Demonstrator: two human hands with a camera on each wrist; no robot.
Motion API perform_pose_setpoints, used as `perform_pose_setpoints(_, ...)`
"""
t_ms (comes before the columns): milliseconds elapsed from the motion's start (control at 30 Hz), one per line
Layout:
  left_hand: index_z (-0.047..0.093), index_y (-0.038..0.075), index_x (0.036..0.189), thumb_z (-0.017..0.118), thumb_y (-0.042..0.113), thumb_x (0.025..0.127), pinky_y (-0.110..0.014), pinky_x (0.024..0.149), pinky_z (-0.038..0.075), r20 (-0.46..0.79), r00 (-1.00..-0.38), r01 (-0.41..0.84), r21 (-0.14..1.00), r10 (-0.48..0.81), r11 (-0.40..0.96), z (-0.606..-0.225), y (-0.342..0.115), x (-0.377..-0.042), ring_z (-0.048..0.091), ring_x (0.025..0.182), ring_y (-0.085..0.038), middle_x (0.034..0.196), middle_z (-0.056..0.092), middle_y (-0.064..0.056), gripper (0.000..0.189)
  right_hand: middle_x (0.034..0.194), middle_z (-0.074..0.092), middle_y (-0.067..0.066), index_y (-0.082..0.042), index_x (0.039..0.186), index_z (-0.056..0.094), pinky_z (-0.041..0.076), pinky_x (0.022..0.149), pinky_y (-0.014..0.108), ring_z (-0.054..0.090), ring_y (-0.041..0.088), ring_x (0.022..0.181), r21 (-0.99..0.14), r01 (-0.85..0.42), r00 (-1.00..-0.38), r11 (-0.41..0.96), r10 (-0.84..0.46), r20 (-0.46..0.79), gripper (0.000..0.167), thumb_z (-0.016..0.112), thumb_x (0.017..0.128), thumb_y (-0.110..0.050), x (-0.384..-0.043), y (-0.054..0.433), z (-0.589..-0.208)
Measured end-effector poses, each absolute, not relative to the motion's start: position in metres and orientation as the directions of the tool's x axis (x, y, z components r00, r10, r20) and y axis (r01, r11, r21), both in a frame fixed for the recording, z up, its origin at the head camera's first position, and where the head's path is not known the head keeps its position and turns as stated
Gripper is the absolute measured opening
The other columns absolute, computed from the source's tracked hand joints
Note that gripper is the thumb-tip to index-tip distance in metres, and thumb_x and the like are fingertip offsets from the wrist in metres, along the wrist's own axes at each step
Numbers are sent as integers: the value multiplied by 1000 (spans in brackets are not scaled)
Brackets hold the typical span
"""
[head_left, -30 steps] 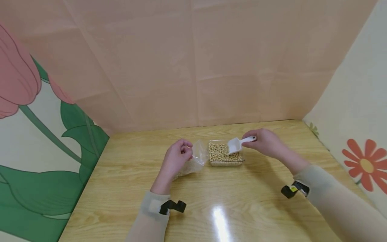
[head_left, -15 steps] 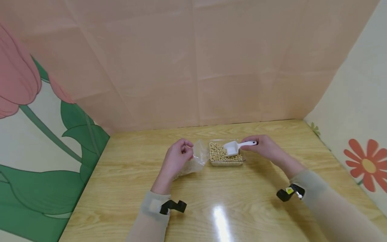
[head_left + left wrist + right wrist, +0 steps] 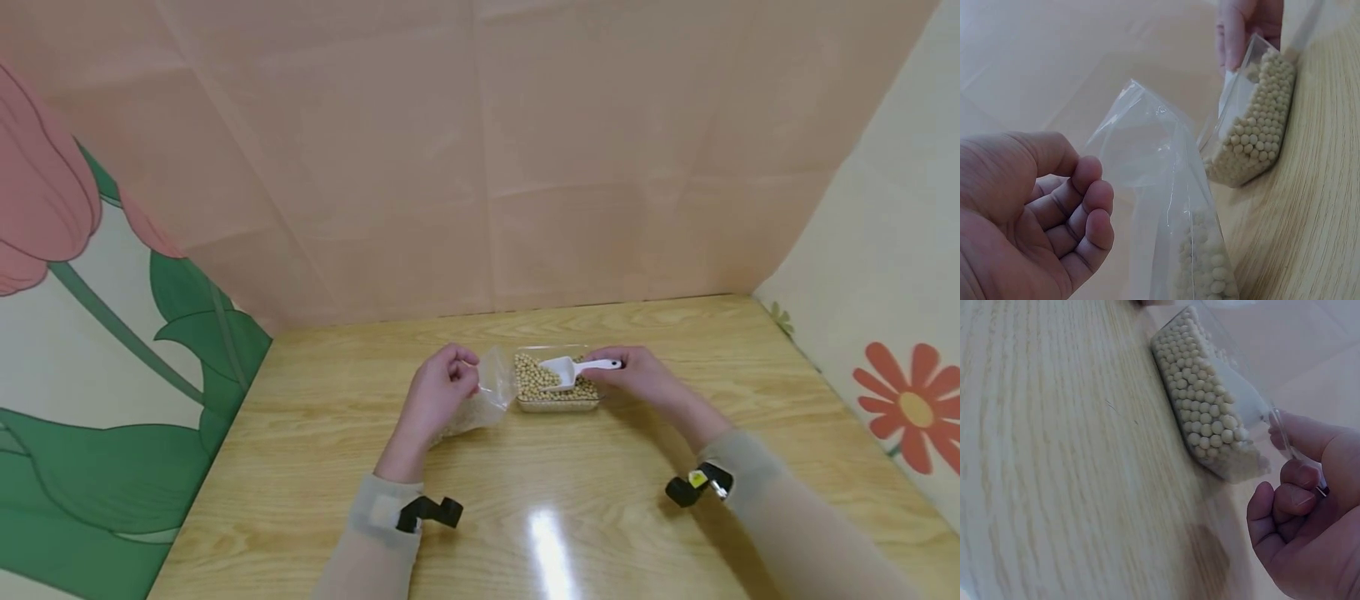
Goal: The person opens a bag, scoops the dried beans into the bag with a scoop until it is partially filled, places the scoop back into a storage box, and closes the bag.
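My right hand (image 3: 643, 377) grips the handle of a small white scoop (image 3: 561, 372). The scoop's head lies among pale round soybeans (image 3: 531, 380) in a clear rectangular container (image 3: 558, 407). Just left of the container stands a clear plastic bag (image 3: 491, 390), and my left hand (image 3: 441, 393) pinches its upper edge between thumb and forefinger. The other left fingers curl without touching the bag, as the left wrist view shows. More beans (image 3: 1210, 265) sit low in the bag. In the right wrist view, the container wall and beans partly hide the scoop.
Everything stands on a wood-grain table (image 3: 300, 500). A pink sheet (image 3: 480, 167) rises behind its back edge. Flower-patterned panels flank it, with a tulip leaf (image 3: 97, 467) at left and a red flower (image 3: 911, 408) at right.
The right hand has moved left and slightly down, sliding the scoop from the container's right side toward its middle and deeper into the beans. The left hand and bag have stayed put.
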State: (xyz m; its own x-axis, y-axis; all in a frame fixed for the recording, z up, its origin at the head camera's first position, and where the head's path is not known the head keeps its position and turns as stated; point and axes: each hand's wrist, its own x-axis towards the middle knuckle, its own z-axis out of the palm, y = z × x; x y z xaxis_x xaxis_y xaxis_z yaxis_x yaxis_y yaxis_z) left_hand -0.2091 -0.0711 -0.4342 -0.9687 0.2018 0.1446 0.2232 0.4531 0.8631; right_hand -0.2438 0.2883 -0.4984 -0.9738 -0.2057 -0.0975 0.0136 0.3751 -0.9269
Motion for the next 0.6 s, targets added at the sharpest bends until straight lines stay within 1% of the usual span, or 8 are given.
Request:
perform_pose_setpoints(200, 71, 3, 120, 63, 1, 98, -37, 73, 54, 140, -970, 217, 863, 198, 456, -433, -70, -208, 68, 75, -19, 82, 72, 1, 24, 120, 74, 7, -5, 140, 74, 52, 85, 29, 62, 18, 102, -921, 20, -979, 390, -178, -97, 54, 86, 98, -38, -244, 285, -502)
perform_pose_setpoints(300, 71, 3, 120, 63, 1, 98, -37, 74, 54, 134, -971, 212, 865, 197, 456, -433, -70, -208, 69, 75, -19, 82, 72, 0, 24, 127, 73, 9, -5, 141, 74, 50, 89, 29, 60, 18, 106, -924, 24, -981, 382, -169, -95, 55, 86, 98, -38, -243, 284, -505)
perform_pose_setpoints(367, 71, 3, 120, 63, 1, 98, -37, 74, 54, 130, -972, 209, 865, 198, 456, -433, -70, -208, 69, 75, -19, 82, 72, 0, 24, 130, 73, 8, -5, 141, 74, 49, 90, 28, 60, 17, 108, -931, 28, -982, 365, -164, -94, 54, 85, 99, -36, -243, 285, -507)
perform_pose_setpoints(433, 71, 4, 120, 63, 1, 98, -37, 74, 55, 125, -972, 205, 867, 199, 454, -433, -69, -208, 68, 75, -19, 82, 72, 0, 24, 128, 74, 5, -5, 142, 73, 49, 89, 29, 60, 17, 107, -935, 33, -982, 352, -162, -96, 53, 84, 100, -36, -243, 285, -510)
perform_pose_setpoints(600, 71, 5, 120, 63, 1, 99, -37, 74, 55, 122, -972, 202, 870, 201, 449, -434, -69, -209, 68, 76, -19, 83, 72, 0, 23, 108, 75, -3, -5, 139, 74, 51, 81, 29, 62, 14, 95, -957, 65, -985, 283, -138, -108, 52, 85, 99, -36, -240, 286, -515)
